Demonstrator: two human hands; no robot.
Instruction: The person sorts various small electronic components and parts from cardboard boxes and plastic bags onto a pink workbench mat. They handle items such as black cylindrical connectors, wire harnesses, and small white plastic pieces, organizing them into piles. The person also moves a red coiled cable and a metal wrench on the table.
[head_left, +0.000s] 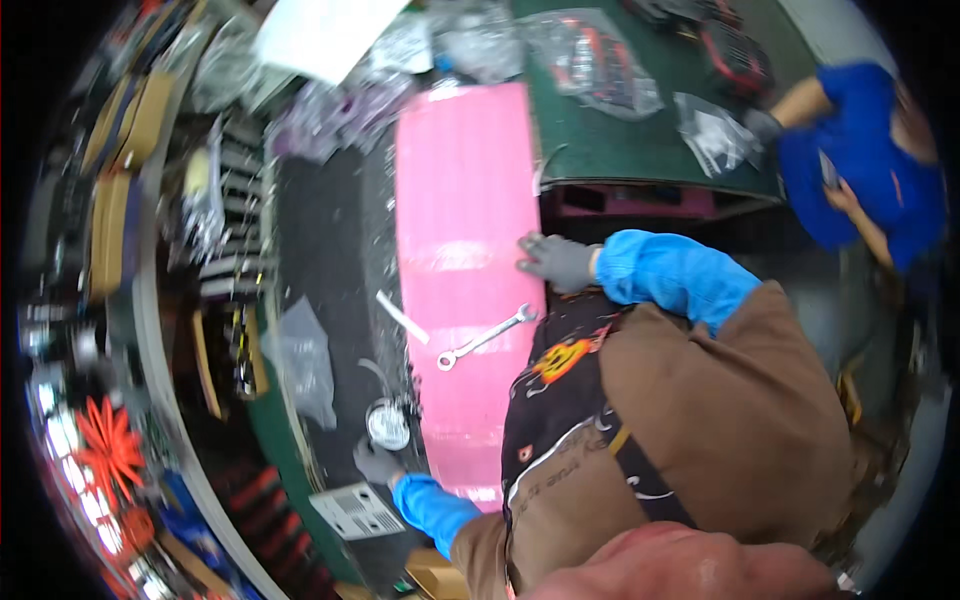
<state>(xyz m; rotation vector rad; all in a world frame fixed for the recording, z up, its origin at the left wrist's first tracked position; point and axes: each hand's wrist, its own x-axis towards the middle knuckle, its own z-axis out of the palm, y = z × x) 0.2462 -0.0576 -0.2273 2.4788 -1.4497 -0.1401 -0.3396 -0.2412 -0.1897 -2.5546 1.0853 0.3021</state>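
A long pink padded mat (468,200) lies along the bench. On it rests a combination wrench (487,338), set at a slant, with a white strip (402,317) at the mat's far edge. My right hand (557,262), in a grey glove, lies on the mat's near edge with its fingers stretched out. My left hand (378,464), gloved the same, is beside a round container with a white label (388,424). Its fingers look apart and nothing shows in them; whether they touch the container is unclear. A printed white sheet (357,511) lies just beyond that hand.
Clear plastic bags (340,115) crowd the bench's far end, and another bag (305,362) lies along its left side. A green-topped table (600,150) carries bagged red-and-black parts (590,65). A co-worker in blue (860,150) stands at the right. Shelves with boxes (118,235) line the left.
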